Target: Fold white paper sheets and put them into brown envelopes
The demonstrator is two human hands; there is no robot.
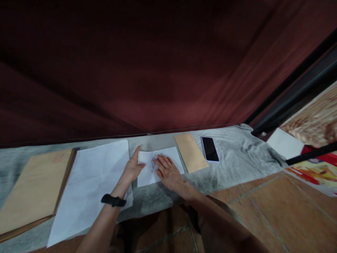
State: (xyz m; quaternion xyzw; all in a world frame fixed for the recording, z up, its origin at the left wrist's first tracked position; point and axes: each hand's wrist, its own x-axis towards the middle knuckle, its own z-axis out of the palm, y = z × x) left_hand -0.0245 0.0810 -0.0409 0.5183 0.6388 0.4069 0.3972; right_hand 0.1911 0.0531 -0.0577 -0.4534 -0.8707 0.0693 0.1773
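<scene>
A white sheet of paper [172, 156], apparently folded over, lies flat on the grey cloth. My right hand [167, 172] rests palm down on its middle with the fingers stretched out. At the sheet's left edge is my left hand [133, 170], a dark band around its wrist. Its thumb lies over the edge of the paper and its index finger points away from me, apart from the thumb; the other fingers are hidden. Just right of the sheet lies a narrow brown envelope [191, 153].
Larger white sheets [89, 182] lie to the left, beside a stack of big brown envelopes [34, 189]. A phone [210, 149] sits right of the narrow envelope. Dark red fabric [163, 88] hangs behind the grey cloth [237, 158]. Black bars and a colourful printed box [316, 172] are at far right.
</scene>
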